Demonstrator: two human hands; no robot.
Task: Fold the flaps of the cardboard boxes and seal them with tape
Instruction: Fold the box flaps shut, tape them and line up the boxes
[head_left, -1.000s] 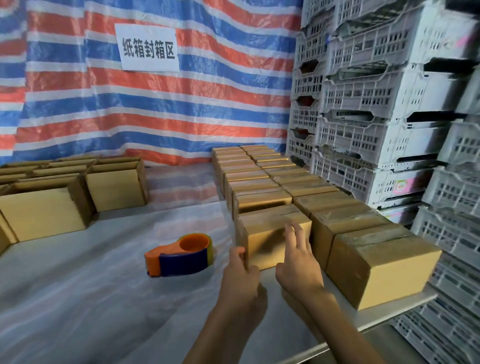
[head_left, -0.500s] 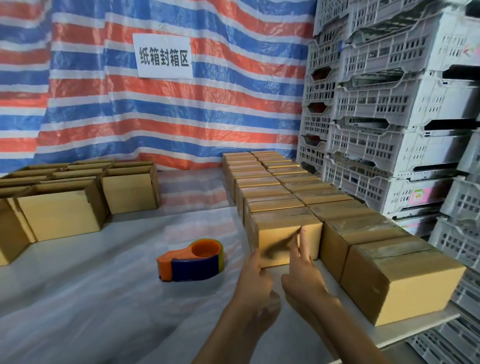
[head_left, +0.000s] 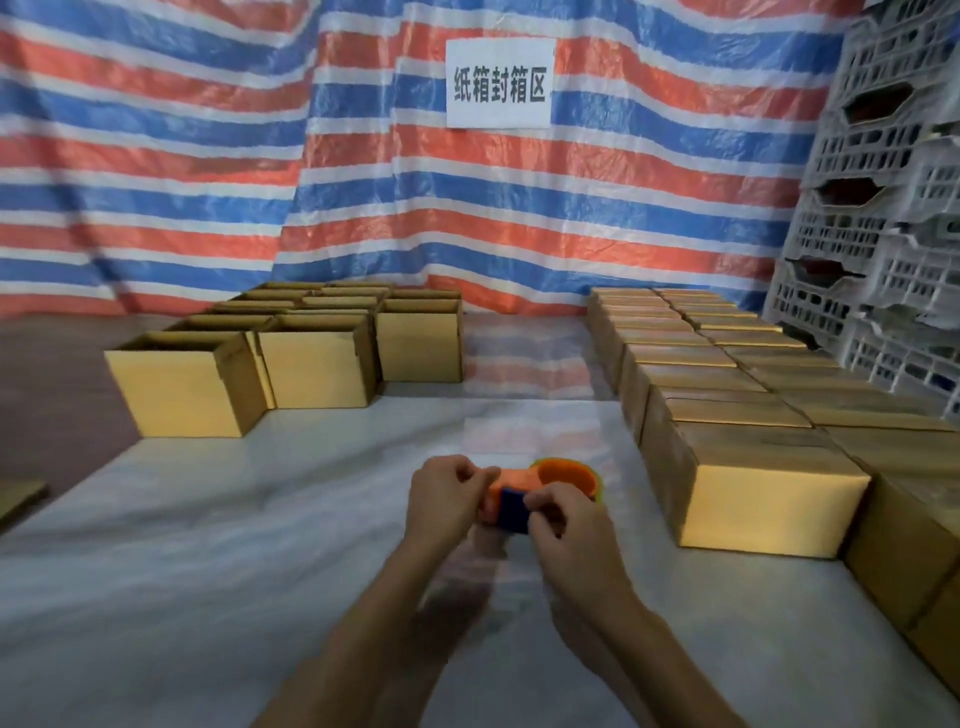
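Note:
An orange and blue tape dispenser (head_left: 550, 483) sits on the white table sheet (head_left: 208, 571) in the middle of the view. My left hand (head_left: 441, 499) curls its fingers round the dispenser's orange handle end. My right hand (head_left: 563, 525) grips the blue body from the near side. Sealed cardboard boxes (head_left: 753, 499) stand in two rows along the right. Several open boxes (head_left: 311, 364) with upright flaps stand at the back left.
A striped red, white and blue tarp (head_left: 260, 156) with a white sign (head_left: 498, 83) hangs behind the table. White plastic crates (head_left: 883, 234) are stacked at the right. A cardboard piece (head_left: 18, 496) lies at the far left edge.
Both hands have left the nearest sealed box and moved left onto the tape dispenser. The camera has swung left, bringing the open boxes toward the centre.

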